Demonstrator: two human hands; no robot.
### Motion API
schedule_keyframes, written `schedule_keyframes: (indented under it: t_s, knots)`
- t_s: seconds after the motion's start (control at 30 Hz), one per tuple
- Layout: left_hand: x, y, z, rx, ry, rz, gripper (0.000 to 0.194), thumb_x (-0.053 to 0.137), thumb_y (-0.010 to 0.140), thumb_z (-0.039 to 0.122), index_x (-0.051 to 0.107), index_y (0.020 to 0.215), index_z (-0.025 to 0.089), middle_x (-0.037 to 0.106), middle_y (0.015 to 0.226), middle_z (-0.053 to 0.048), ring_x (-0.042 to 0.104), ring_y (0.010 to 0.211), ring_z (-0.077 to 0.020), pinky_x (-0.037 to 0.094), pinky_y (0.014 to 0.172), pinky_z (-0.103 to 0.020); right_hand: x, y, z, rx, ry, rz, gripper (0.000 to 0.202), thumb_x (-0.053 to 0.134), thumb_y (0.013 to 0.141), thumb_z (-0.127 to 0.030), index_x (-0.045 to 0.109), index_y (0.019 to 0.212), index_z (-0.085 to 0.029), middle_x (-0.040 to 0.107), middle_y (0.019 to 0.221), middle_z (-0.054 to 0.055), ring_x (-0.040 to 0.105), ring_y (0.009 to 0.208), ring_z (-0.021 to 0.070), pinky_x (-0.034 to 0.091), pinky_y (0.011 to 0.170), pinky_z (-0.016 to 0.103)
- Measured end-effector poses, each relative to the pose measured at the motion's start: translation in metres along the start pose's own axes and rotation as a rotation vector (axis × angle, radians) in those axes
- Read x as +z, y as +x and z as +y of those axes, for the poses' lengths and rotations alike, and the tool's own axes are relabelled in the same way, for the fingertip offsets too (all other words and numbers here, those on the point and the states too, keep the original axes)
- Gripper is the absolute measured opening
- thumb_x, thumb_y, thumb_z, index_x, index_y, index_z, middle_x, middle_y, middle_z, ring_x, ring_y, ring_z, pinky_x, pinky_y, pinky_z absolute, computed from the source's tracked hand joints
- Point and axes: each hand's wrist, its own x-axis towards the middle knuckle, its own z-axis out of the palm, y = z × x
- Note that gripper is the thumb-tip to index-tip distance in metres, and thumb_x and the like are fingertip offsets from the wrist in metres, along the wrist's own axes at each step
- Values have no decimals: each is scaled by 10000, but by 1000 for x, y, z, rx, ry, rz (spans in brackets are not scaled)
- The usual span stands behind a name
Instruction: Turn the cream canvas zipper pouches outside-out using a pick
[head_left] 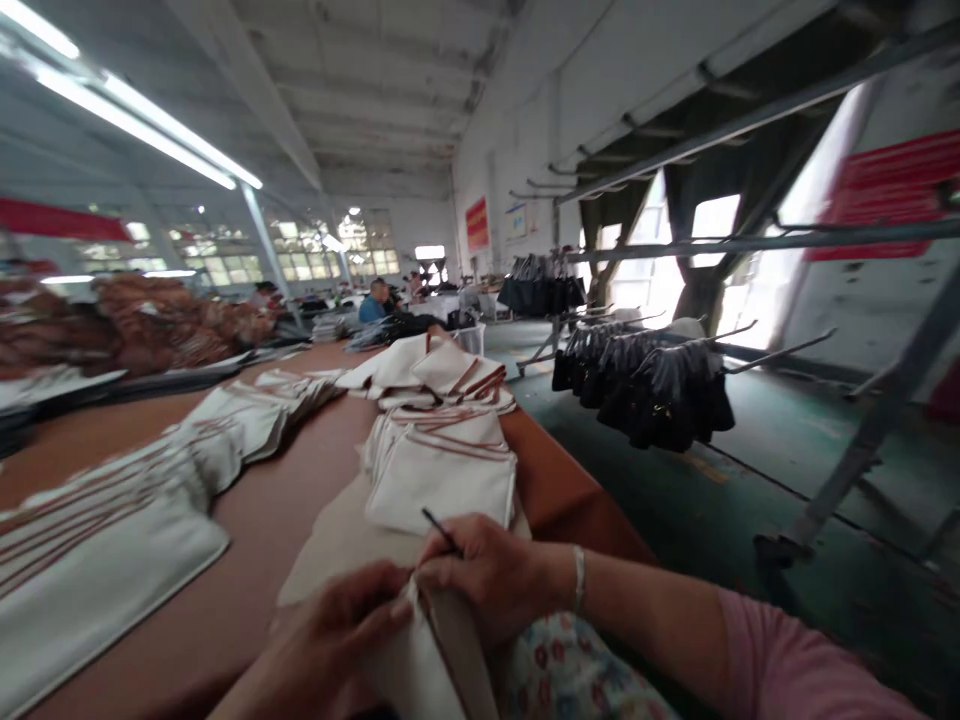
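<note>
At the front edge of the table, my left hand [337,620] is closed, pinching the edge of a cream fabric piece [424,665] that hangs open toward my lap. My right hand [491,575] is closed beside it at the same edge, fingers bent, touching the left fingertips. From the right fist sticks a thin dark tool [442,532]; its other end is hidden, so its kind cannot be told. Just beyond my hands lies a stack of cream fabric panels [442,480] with brown edging, on a beige sheet [330,550].
A long row of overlapping cream panels [142,540] covers the table's left side, with another pile [435,370] farther back. Brown bundles [165,320] are heaped at far left. To the right stands a metal rack [847,460] hung with black pieces [645,390]. A person [373,302] sits far back.
</note>
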Motion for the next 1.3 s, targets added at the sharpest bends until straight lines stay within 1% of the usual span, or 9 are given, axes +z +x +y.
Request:
schedule_keyframes:
  t_s: [0.1, 0.23, 0.33, 0.57, 0.77, 0.87, 1.0, 1.13, 1.3]
  knots:
    - [-4, -9, -15, -149, -108, -102, 336, 669, 864, 453, 670, 932, 124, 640, 784, -12, 578, 724, -140, 461, 665, -236, -7, -10, -8, -50, 25, -75, 217, 641, 837, -327, 632, 835, -111, 546, 678, -25, 425, 607, 69, 353, 561, 186]
    - [3, -10, -14, -137, -186, -137, 329, 649, 886, 423, 674, 1012, 120, 633, 888, -37, 549, 792, -141, 424, 706, -233, -12, -18, -6, 22, 88, -144, 241, 626, 873, -360, 614, 853, -120, 533, 662, -31, 400, 572, 67, 326, 530, 187]
    - [12, -11, -4, -135, -216, -166, 300, 659, 883, 399, 673, 997, 122, 606, 854, -17, 512, 750, -117, 396, 685, -215, -12, -23, -1, -13, 123, -172, 266, 616, 881, -382, 605, 823, -122, 552, 697, -12, 448, 618, 81, 355, 565, 194]
    - [26, -6, -6, -164, -262, -83, 273, 737, 815, 359, 640, 824, 104, 595, 758, -8, 497, 659, -99, 377, 620, -203, -20, -26, 2, -119, -47, -203, 285, 588, 913, -379, 603, 827, -107, 525, 710, -15, 428, 634, 76, 356, 569, 188]
    - [34, -5, -9, -255, -303, -16, 247, 736, 775, 333, 663, 820, 102, 644, 705, -33, 534, 587, -118, 404, 587, -229, -21, -30, 11, 60, 230, -254, 358, 643, 866, -477, 552, 819, -134, 424, 575, -75, 319, 430, 37, 247, 394, 168]
    - [37, -4, -9, -267, -239, 29, 238, 722, 773, 340, 662, 790, 110, 638, 690, -24, 524, 581, -116, 393, 569, -221, -21, -32, 6, 113, 191, -209, 366, 618, 871, -505, 544, 834, -148, 407, 528, -89, 313, 378, 43, 229, 354, 172]
    - [40, -2, -7, -205, -57, 49, 196, 677, 805, 316, 677, 785, 121, 619, 709, -2, 499, 617, -105, 367, 563, -198, -22, -33, -7, -3, 6, -143, 275, 741, 771, -353, 600, 809, -120, 544, 640, -37, 434, 529, 55, 337, 470, 167]
    - [46, -2, 0, -136, 116, 59, 191, 600, 837, 283, 673, 763, 123, 580, 682, 11, 465, 612, -103, 331, 534, -194, -20, -34, -10, -48, -123, -90, 40, 650, 750, -128, 628, 726, -106, 585, 635, -24, 469, 587, 69, 362, 545, 180]
    - [48, -3, 1, -144, 199, 113, 202, 601, 818, 294, 638, 711, 126, 543, 645, 15, 441, 594, -108, 306, 513, -197, -16, -39, -5, -147, -205, 1, 49, 610, 763, -85, 649, 739, -103, 622, 685, -10, 516, 632, 83, 398, 595, 187]
